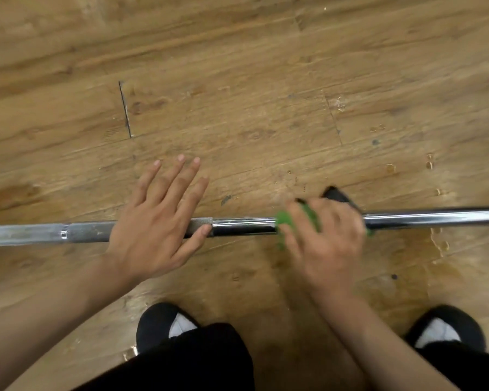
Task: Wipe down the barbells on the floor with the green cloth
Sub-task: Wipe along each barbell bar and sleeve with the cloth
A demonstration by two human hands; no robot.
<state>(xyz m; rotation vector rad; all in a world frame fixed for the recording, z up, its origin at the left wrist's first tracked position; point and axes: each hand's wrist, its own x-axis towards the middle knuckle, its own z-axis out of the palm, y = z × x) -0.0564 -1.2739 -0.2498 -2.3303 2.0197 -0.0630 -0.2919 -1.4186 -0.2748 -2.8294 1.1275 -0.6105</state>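
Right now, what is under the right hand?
The green cloth, bunched on the barbell, shows under the right hand; a black piece pokes out beyond it. That stretch of barbell is covered.

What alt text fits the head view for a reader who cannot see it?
The right hand grips a green cloth around a steel barbell lying on a wooden floor; the left hand rests flat on it.

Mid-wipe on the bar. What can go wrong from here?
1. The left hand lies flat on the barbell, not gripping, so the round bar may roll on the wood floor during strokes.
2. The right hand grips the green cloth close beside the left hand; a leftward stroke might strike its thumb.
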